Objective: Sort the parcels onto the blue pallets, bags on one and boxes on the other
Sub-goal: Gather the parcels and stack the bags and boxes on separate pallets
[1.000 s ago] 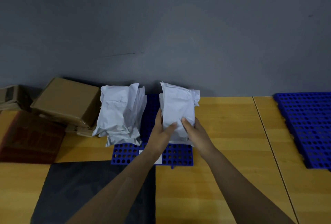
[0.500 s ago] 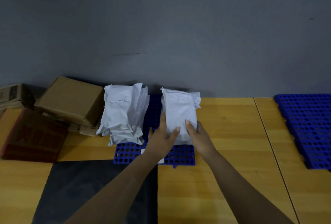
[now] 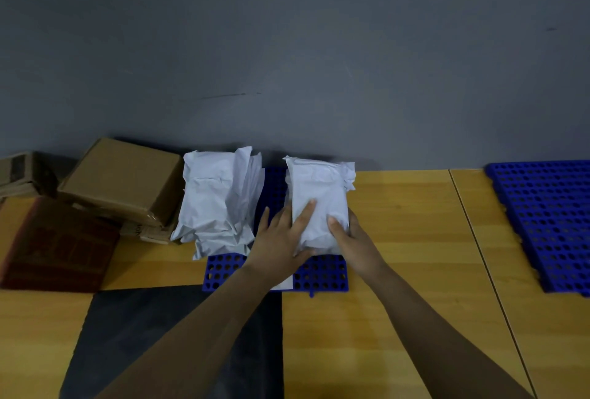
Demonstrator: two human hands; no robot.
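Lowered over the past second from a slight tilt to lie flat: white bag, now resting on the right half of the small blue pallet, far end toward the grey wall. Grasped at its near end from both sides. Left grip with forefinger laid straight along the top and thumb tucked under the near edge; right grip wrapped round the right side, thumb pressed on top.

Just beside it on the left half of the same pallet, with a strip of blue showing between: crumpled pile of white bags, spilling over the pallet's left edge onto the wooden counter. On the pallet's near edge, partly hidden by the left forearm, a white label.

Further left, by the wall: tilted cardboard box propped on flattened cartons, a smaller carton behind, and a dark red-brown box flat on the counter. At the near edge, under the left forearm, a black mat. Well apart at far right, a larger blue pallet, cut off by the frame.
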